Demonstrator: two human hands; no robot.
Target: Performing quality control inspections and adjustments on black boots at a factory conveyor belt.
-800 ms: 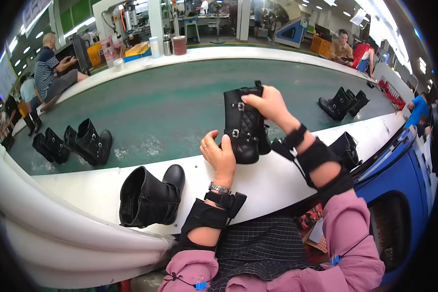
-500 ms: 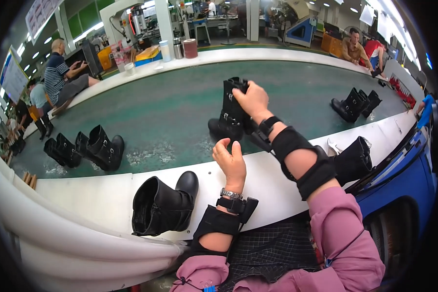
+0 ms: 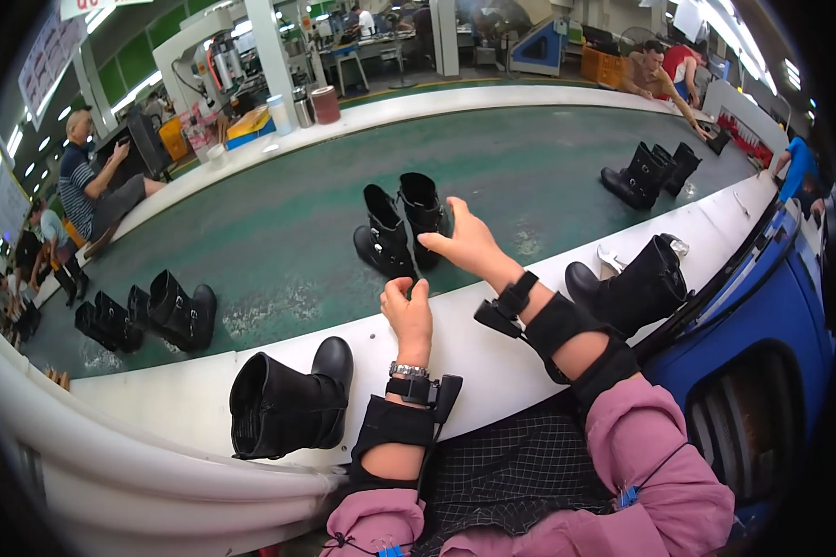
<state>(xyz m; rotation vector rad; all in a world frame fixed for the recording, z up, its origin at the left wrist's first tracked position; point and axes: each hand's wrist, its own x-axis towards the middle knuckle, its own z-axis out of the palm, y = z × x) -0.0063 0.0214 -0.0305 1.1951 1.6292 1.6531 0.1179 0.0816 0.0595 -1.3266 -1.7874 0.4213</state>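
Observation:
Two black buckled boots stand upright side by side on the green conveyor belt: the left boot (image 3: 381,232) and the right boot (image 3: 420,200). My right hand (image 3: 474,243) is spread beside the right boot, thumb apart from the fingers, holding nothing; whether the thumb touches the shaft is unclear. Just on the near side of the pair, my left hand (image 3: 409,320) is raised with loosely bent fingers and a gap at the thumb, empty. One black boot (image 3: 288,399) lies on the white ledge (image 3: 464,353) left of my left forearm. Another black boot (image 3: 627,288) lies on the ledge beyond my right forearm.
More black boots (image 3: 181,311) stand at the belt's left, and others (image 3: 641,174) at its right. A metal tool (image 3: 611,260) lies behind the ledge's right boot. A blue machine (image 3: 734,390) borders my right side. A person (image 3: 655,74) reaches over the belt's far right end.
My right hand has let go of the boot it held by the shaft, and the pair now stands on the belt. My left hand's fingers are more bent. The view has shifted slightly.

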